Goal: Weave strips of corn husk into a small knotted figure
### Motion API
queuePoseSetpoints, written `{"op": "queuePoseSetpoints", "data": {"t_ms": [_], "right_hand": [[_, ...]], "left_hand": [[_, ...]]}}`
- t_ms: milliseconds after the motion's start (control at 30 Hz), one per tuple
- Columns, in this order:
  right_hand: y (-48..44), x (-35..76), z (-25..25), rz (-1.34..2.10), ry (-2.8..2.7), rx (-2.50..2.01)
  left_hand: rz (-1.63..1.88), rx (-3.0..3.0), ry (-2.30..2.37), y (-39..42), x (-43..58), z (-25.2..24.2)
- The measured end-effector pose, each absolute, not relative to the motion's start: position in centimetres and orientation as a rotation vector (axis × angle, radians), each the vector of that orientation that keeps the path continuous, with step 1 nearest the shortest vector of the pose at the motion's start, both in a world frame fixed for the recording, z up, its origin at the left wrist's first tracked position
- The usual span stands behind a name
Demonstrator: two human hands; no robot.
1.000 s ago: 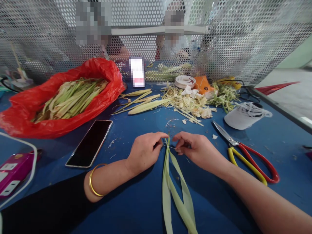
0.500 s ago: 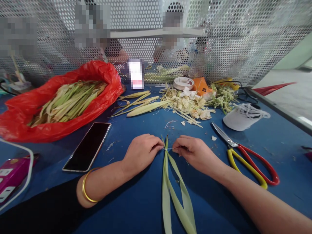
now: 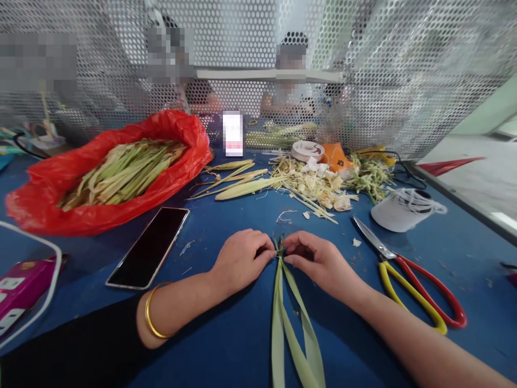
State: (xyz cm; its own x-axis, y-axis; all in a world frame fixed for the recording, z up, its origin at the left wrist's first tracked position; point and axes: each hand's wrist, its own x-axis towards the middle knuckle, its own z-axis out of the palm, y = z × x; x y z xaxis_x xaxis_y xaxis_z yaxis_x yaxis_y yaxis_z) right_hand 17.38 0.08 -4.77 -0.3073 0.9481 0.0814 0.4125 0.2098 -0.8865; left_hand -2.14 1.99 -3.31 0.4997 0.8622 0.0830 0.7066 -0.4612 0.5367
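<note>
Several long pale-green leaves [image 3: 277, 318] lie on the blue table in front of me, gathered at their upper end, where a thin white thread [image 3: 278, 257] is looped around them. My left hand [image 3: 247, 260] is closed in a pinch at the left of this tied spot, on the thread. My right hand [image 3: 317, 261] is at its right side; thumb and index finger are apart, their tips close to the short leaf ends [image 3: 281, 242]. Whether a fine strand runs to the right fingertips is too small to tell.
Left are a red plastic bag [image 3: 194, 134] of leaves, a phone [image 3: 149, 248] and a purple power strip [image 3: 24, 291]. Right are scissors [image 3: 388, 253] and a white cup [image 3: 399, 213] with string. Trimmings [image 3: 319, 183] lie ahead, before a perforated metal screen [image 3: 242, 91] with people behind it.
Both hands have drawn in closer to the tied spot. The right fingers have parted from their pinch, and the stretched thread between the hands no longer shows. The view has tilted slightly up.
</note>
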Motion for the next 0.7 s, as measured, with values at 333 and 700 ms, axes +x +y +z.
{"op": "queuePoseSetpoints", "data": {"t_ms": [333,700], "right_hand": [[-0.1,17.8,-4.7,0.719,-2.068,-1.299],[0.5,16.1,-5.3,0.630,-1.963,-1.540]], "left_hand": [[0.495,2.303,1.277,2.1,-2.2,-3.5],[0.522,2.343,1.276,1.9,-2.2,-4.0]]}}
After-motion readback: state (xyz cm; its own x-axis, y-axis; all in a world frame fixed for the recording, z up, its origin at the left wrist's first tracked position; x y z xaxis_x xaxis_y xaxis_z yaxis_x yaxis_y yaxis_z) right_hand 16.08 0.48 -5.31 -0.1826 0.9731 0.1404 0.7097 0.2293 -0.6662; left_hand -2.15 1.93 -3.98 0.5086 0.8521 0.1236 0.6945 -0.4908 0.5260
